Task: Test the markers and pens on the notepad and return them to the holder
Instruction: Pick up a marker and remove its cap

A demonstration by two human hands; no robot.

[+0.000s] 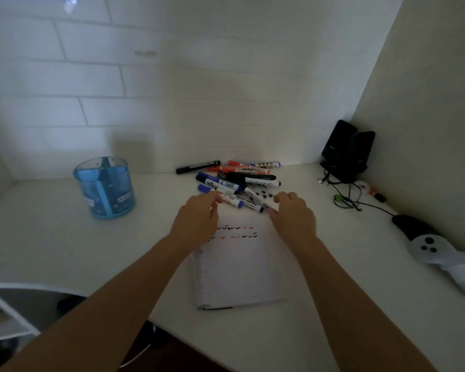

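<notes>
Markers and pens (239, 181) sit in a loose heap at the back of the white tabletop (51, 237), close to the tiled wall, none of them in the holder as far as the view shows. Biggest thing on that tabletop is the notepad (242, 277), flat in front of the person, just this side of the heap, with two short rows of black and red test marks (235, 232) near its far edge. Off to the left, well apart from the heap, stands the blue see-through holder (105, 187), upright, its inner dividers showing. Over in the right corner, a pair of black speakers (344, 151), a tangle of cables (346, 200) in front of them, then a dark mouse (408, 224) and a pale controller (427, 248) along the right edge. Now the hands, both out over the far end of the notepad: the left hand (199, 221) has its fingers curled, tips touching the near markers, though I cannot tell if it grips one. The right hand (293, 218) pinches the end of a black-capped marker (255, 201) between thumb and fingertips, at the near edge of the heap. One black marker (198, 167) lies by itself, just left of the heap. Smallest of all, a scatter of dark bits (263, 194) beside the right hand, too small to make out.
</notes>
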